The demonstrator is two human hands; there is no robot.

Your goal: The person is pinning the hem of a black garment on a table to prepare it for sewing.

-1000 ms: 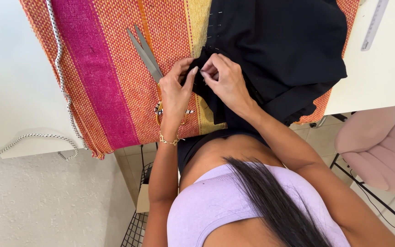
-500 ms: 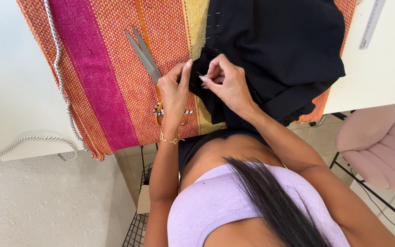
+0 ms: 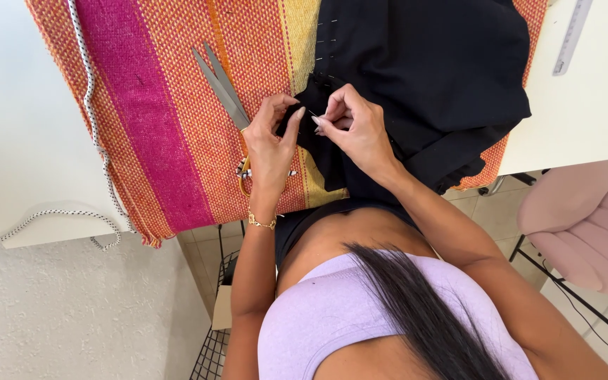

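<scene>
Since both hands are pinching the black fabric (image 3: 416, 91) edge, left hand (image 3: 270, 144) and right hand (image 3: 357, 127) close together, I'd keep that fold taut and flat over the striped cloth (image 3: 170, 105) while pinning.

on the white table (image 3: 15, 105), spread across its middle: a woven cloth (image 3: 177, 119) striped orange, magenta and yellow. resting on that cloth: grey scissors (image 3: 223, 91), blades apart. draped along the cloth's left edge: a black-and-white speckled cord (image 3: 96, 141). past the cloth's right edge: a clear ruler (image 3: 573, 39). below the table's right end: a pink chair (image 3: 585, 225).
</scene>
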